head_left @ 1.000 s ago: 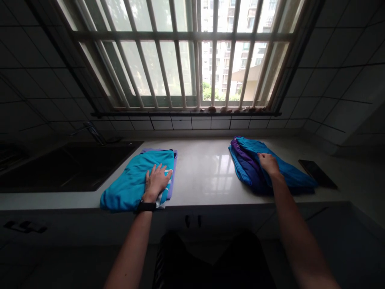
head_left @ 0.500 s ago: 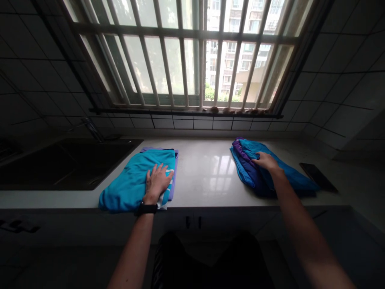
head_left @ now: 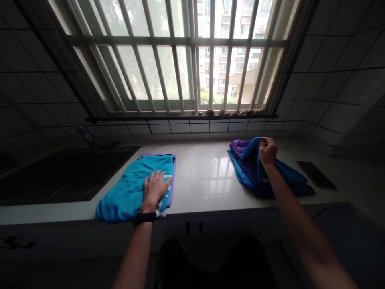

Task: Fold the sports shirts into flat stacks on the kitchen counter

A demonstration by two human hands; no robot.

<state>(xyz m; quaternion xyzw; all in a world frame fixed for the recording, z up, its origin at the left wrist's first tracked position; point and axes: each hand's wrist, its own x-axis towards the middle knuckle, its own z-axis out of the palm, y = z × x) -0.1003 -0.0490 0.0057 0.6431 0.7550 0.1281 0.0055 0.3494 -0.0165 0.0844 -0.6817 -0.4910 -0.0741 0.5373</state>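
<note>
Spread flat, my left hand rests on a folded turquoise garment at the counter's front edge. White print shows beside the fingers, and a lilac cloth sticks out beneath. On the right, my right hand is closed on the edge of a blue garment, lifting it off a pile. Under it lie a purple garment with small white marks and dark blue cloth. The kind of each garment cannot be made out. The fingertips of the right hand are partly hidden.
A dark sink with a metal faucet is set into the white counter at left. A dark phone-like slab lies right of the pile. A barred window stands behind.
My right hand has risen, pulling up the blue garment's edge and uncovering more of the purple cloth. My left hand stays on the turquoise garment. The view has shifted slightly.
</note>
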